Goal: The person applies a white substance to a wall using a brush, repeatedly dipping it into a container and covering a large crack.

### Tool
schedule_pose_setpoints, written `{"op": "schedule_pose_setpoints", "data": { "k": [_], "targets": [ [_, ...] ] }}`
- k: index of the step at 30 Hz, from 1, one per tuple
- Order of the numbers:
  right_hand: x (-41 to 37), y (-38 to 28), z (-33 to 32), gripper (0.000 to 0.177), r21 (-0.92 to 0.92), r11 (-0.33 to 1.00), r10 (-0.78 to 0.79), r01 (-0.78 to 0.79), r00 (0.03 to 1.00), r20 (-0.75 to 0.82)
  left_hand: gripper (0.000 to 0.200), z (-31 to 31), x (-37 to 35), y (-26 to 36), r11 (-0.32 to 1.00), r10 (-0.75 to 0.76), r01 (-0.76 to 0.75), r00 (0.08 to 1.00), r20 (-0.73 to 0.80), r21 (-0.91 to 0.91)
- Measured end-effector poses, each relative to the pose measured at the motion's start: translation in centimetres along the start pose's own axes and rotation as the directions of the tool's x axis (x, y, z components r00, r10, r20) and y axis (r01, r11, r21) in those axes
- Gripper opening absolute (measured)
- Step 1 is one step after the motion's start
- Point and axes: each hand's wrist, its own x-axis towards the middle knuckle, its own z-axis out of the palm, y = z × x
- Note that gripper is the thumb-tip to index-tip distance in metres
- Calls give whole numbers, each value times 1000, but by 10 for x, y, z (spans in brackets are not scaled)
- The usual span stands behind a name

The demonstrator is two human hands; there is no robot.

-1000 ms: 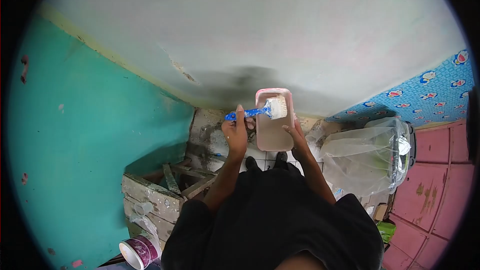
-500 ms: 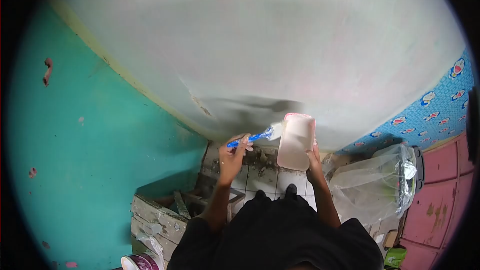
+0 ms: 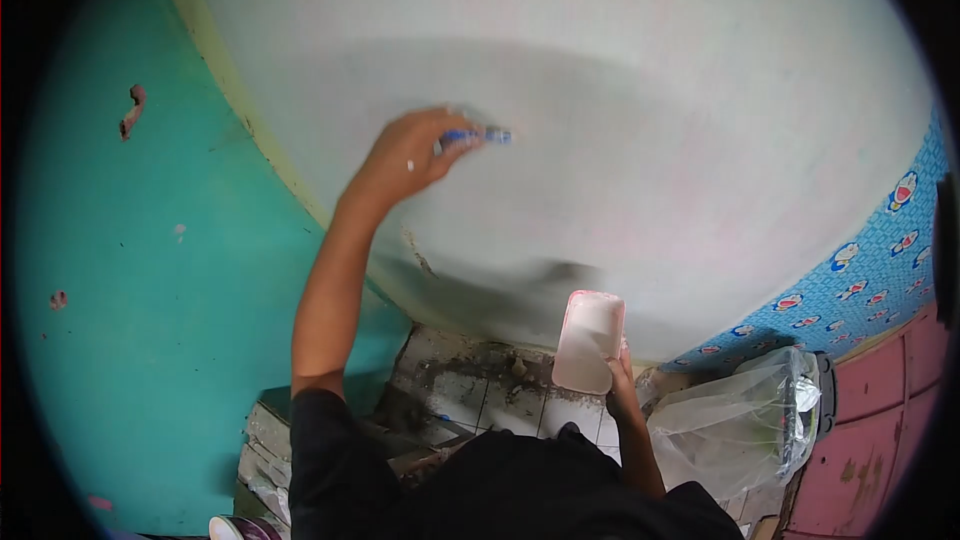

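Observation:
My left hand (image 3: 418, 152) is raised in front of the pale wall (image 3: 640, 160), its fingers closed round the blue handle of a paintbrush (image 3: 490, 137). The bristle end points right and lies close against the wall, blurred by motion. Lower down, my right hand (image 3: 620, 380) grips the right edge of a shallow pinkish-white tray (image 3: 588, 340). Off-white paint covers the inside of this tray, and pink shows along its rim. Dabs of white paint mark the back of my left hand.
A teal wall (image 3: 190, 270) with chipped spots stands on the left. Patterned blue wallpaper (image 3: 840, 285) and a pink panelled surface (image 3: 870, 440) are at right. Below are a bin with a clear plastic bag (image 3: 725, 425), white floor tiles (image 3: 515, 405) and a paint tub (image 3: 228, 528).
My left hand has lifted the paintbrush away from the tray, up and left to the wall. The tray appears lower in view, still in my right hand. The view has tilted upward.

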Motion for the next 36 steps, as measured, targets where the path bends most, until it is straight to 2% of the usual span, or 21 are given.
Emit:
{"op": "schedule_pose_setpoints", "data": {
  "k": [2,5,7,8,11,14,15,17,19,22,25,29,32,35,36],
  "targets": [
    [-3,2,-1,62,-4,1000,18,-18,1000,-2,18,-16,23,-9,997,78,-76,996,-52,31],
    [-7,2,0,63,-13,1000,4,-4,1000,-5,14,-52,50,10,999,-31,33,998,-63,40],
    [-9,7,-3,63,-36,999,5,-7,999,-42,13,-71,60,13,992,106,-87,971,-213,94],
    [-11,9,-4,63,-47,999,6,-9,998,-61,13,-76,61,14,982,174,-143,944,-282,127],
    [-18,-5,1,63,10,1000,20,-20,999,-41,17,-76,58,21,947,285,-146,796,-534,287],
    [-21,-2,-3,62,25,999,30,-29,998,-52,25,-38,52,2,909,406,-194,618,-673,370],
    [-22,-3,-3,62,19,999,35,-34,998,-59,30,-22,40,2,897,388,-118,674,-629,427],
    [-24,-6,-5,62,7,999,48,-48,996,-71,32,23,18,-17,854,438,-119,690,-576,507],
    [-26,-5,-10,62,7,999,46,-45,998,-53,37,69,-22,-28,857,394,-124,783,-482,500],
    [-28,-8,-10,62,1,1000,24,-24,998,-60,52,150,-87,-31,920,311,-118,800,-513,374],
    [-29,-8,-12,63,5,1000,20,-19,997,-72,42,206,-156,-11,960,195,-97,906,-375,264],
    [-26,-1,-18,64,10,1000,11,-10,998,-63,31,271,-230,13,983,-73,112,966,-250,147],
    [-24,3,-19,64,39,999,31,-29,998,-51,25,254,-225,24,947,-278,270,960,24,172],
    [-20,10,-18,64,27,999,24,-23,999,-27,23,221,-188,-8,959,-277,280,959,59,-48],
    [-21,10,-15,64,26,999,30,-29,999,-29,23,204,-166,-15,966,-249,250,968,28,-66]
  ]
}}
